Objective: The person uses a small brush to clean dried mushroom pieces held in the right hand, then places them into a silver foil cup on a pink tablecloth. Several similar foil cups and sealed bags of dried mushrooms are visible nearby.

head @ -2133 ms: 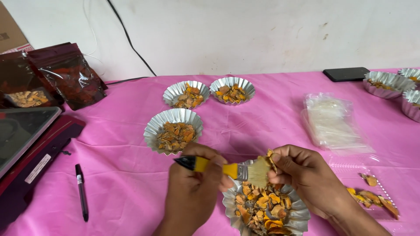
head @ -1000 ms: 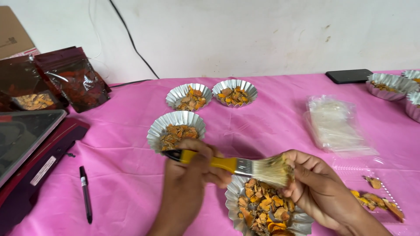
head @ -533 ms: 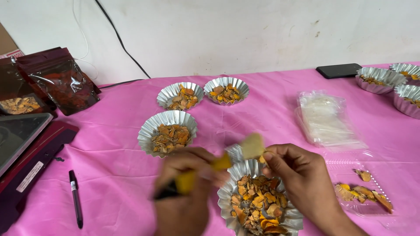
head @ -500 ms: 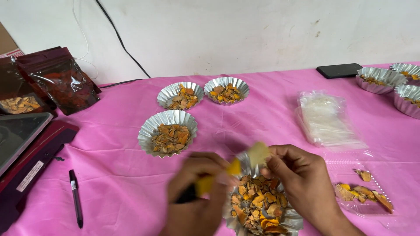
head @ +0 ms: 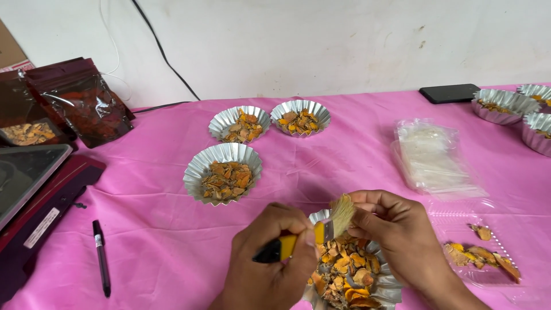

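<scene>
From the head camera, looking down: the left hand [head: 270, 264] is wrapped around the black-and-yellow handle of a small brush [head: 321, 229], grip pressed tight on it, bristles tipped up and to the right. The right hand [head: 396, 229] has its fingers curled together at the bristle tips, seemingly pinching a small piece against them, though I cannot tell what sits between the fingertips. Both hands work right over a fluted foil cup [head: 350, 275] full of orange dried chips, probably so anything brushed off drops back in.

That cup sits at the near edge of the pink counter [head: 172, 252]. Three more filled foil cups [head: 224, 172] stand apart farther back, with bare cloth between. A stack of clear bags [head: 430, 155] lies to the right, a clear tray [head: 482, 252] with a few chips just beside the right wrist. A black pen [head: 101, 258] and a scale [head: 28, 183] sit far left.
</scene>
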